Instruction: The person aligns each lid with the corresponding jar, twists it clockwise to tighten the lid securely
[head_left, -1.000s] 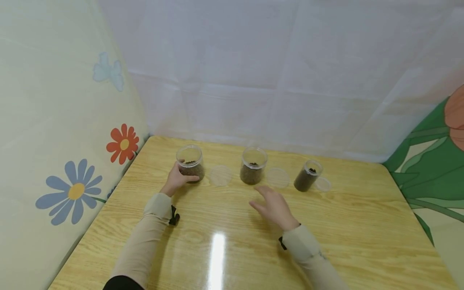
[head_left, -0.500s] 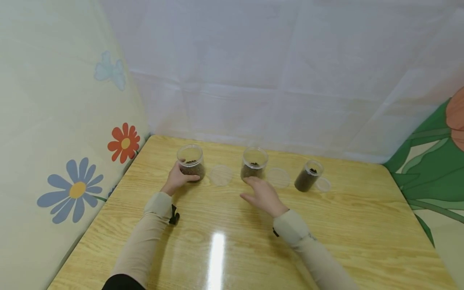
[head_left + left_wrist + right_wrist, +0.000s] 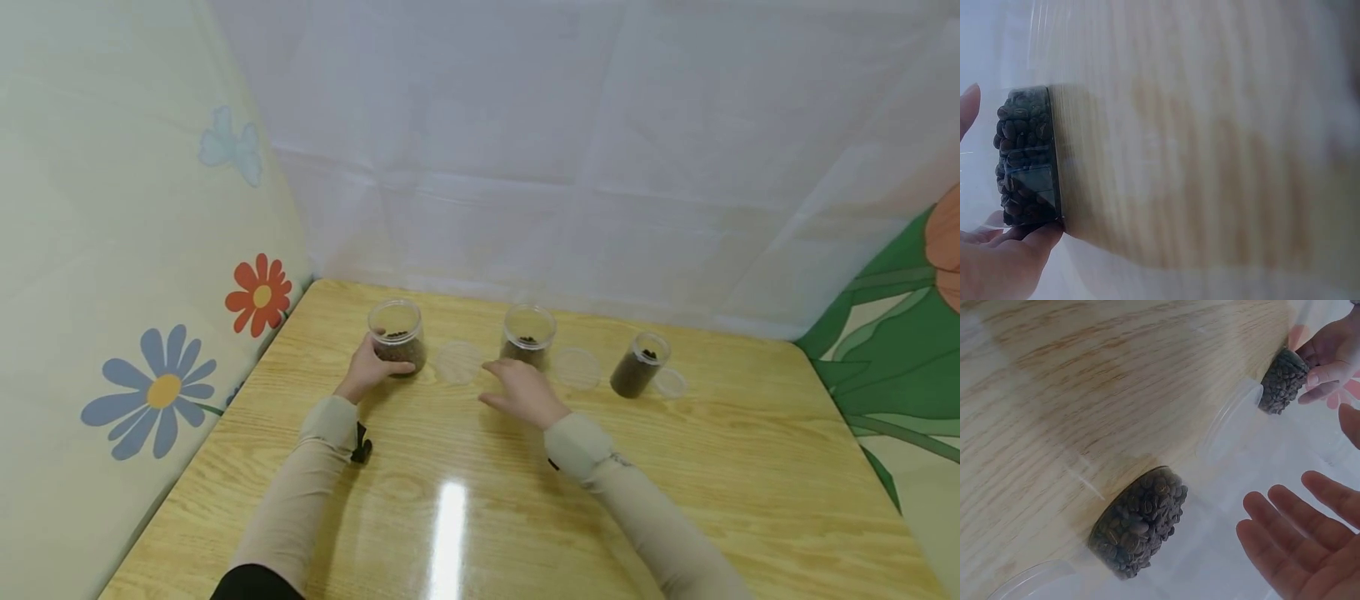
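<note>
Three clear open jars with dark coffee beans stand in a row on the wooden table (image 3: 525,517). My left hand (image 3: 367,369) grips the left jar (image 3: 396,337) (image 3: 1025,156) (image 3: 1282,381) round its lower part. Right of it lies a clear lid (image 3: 459,362) (image 3: 1229,422). My right hand (image 3: 521,390) (image 3: 1294,540) hovers with fingers spread and holds nothing, in front of the middle jar (image 3: 527,335) (image 3: 1138,522) and close to that lid. A second lid (image 3: 577,368) lies right of the middle jar.
A narrower third jar (image 3: 636,364) with its small lid (image 3: 670,382) stands at the right. A white sheet hangs behind the table. A flowered panel (image 3: 150,292) closes the left side and a green patterned panel (image 3: 892,350) the right.
My right hand has moved left and forward, from in front of the second lid to in front of the middle jar near the first lid. The left hand has kept its grip on the left jar.
</note>
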